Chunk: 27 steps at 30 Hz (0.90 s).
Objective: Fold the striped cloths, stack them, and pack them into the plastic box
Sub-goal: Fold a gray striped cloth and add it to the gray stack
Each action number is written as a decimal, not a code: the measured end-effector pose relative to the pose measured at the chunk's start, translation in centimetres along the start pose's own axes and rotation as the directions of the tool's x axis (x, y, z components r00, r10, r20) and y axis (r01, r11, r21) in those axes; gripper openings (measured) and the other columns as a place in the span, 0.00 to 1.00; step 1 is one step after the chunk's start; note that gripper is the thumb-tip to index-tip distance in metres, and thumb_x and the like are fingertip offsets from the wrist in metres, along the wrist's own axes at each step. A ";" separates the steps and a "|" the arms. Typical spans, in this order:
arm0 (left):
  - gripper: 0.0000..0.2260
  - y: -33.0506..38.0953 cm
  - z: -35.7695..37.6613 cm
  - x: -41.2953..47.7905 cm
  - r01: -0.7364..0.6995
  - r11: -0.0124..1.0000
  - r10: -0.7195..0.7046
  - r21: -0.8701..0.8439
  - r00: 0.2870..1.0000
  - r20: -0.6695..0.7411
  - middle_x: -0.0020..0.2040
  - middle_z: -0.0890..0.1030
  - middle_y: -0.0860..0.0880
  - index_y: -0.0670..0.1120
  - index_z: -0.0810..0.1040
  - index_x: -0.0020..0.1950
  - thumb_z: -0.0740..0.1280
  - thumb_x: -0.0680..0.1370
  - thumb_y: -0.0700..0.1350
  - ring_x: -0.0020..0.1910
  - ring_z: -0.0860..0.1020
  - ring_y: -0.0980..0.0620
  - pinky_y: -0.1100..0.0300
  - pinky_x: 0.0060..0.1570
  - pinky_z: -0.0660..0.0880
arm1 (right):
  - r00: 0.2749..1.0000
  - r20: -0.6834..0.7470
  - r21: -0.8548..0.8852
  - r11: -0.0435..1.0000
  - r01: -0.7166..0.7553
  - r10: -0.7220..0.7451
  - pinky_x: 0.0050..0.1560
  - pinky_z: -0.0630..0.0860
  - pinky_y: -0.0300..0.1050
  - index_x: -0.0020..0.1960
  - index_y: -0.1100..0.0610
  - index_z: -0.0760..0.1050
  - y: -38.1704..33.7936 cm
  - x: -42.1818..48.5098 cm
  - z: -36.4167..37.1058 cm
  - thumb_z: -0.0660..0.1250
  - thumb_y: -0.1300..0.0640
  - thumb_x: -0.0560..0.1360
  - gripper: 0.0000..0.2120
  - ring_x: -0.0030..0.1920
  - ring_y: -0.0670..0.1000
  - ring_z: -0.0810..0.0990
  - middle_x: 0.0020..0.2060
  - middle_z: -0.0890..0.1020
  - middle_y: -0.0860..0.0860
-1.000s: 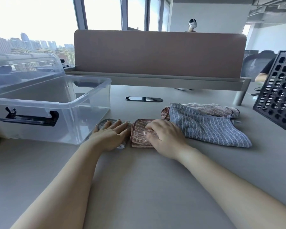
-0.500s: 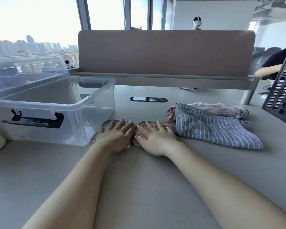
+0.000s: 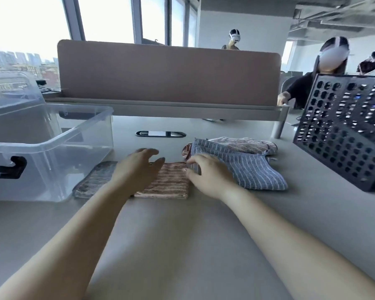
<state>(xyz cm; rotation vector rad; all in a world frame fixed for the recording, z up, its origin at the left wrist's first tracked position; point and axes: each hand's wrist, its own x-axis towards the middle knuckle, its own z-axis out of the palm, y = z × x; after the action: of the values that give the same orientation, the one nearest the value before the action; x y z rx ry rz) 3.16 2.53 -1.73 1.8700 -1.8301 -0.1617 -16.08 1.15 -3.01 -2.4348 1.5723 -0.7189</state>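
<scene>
A black perforated basket (image 3: 342, 135) stands on the grey desk (image 3: 182, 245) before a brown divider panel (image 3: 169, 72).

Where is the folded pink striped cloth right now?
Head view, middle of the table: the pink cloth lies between the folded grey cloth, left by the plastic box, and the loose blue cloth, right.

Left hand (image 3: 139, 169) spread; right hand (image 3: 208, 176) fingers curled.
</scene>
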 end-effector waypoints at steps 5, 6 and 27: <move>0.11 7.1 2.5 1.0 0.016 0.983 0.013 -0.181 0.987 0.159 0.39 0.78 0.45 0.44 0.76 0.40 0.63 0.78 0.49 0.40 0.75 0.44 0.59 0.37 0.69 | 0.924 -0.315 0.048 0.976 -0.211 0.215 0.56 0.71 0.47 0.51 0.55 0.79 8.4 -3.4 -4.0 0.67 0.54 0.74 0.08 0.57 0.55 0.76 0.52 0.81 0.52; 0.12 7.8 3.4 1.2 0.050 0.972 -0.008 -0.228 0.983 0.183 0.35 0.76 0.45 0.43 0.72 0.36 0.64 0.78 0.48 0.35 0.72 0.45 0.59 0.34 0.67 | 0.885 -0.367 0.032 0.955 -0.296 0.286 0.55 0.70 0.46 0.51 0.55 0.79 9.8 -4.0 -4.8 0.67 0.54 0.74 0.08 0.58 0.56 0.75 0.53 0.81 0.52; 0.12 8.3 3.2 0.0 0.043 0.472 -0.089 -0.880 0.996 0.001 0.43 0.79 0.41 0.39 0.70 0.59 0.67 0.77 0.39 0.29 0.81 0.57 0.61 0.37 0.80 | 0.737 -0.314 0.784 0.601 -0.154 0.599 0.40 0.69 0.38 0.41 0.53 0.76 14.1 -6.3 -9.6 0.67 0.61 0.76 0.06 0.38 0.45 0.74 0.37 0.79 0.47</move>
<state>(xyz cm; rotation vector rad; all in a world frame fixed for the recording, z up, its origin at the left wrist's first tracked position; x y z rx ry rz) -5.64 1.97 -0.83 1.1353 -1.2021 -0.9113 -34.19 1.77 -1.90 -1.2668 1.4841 -1.6670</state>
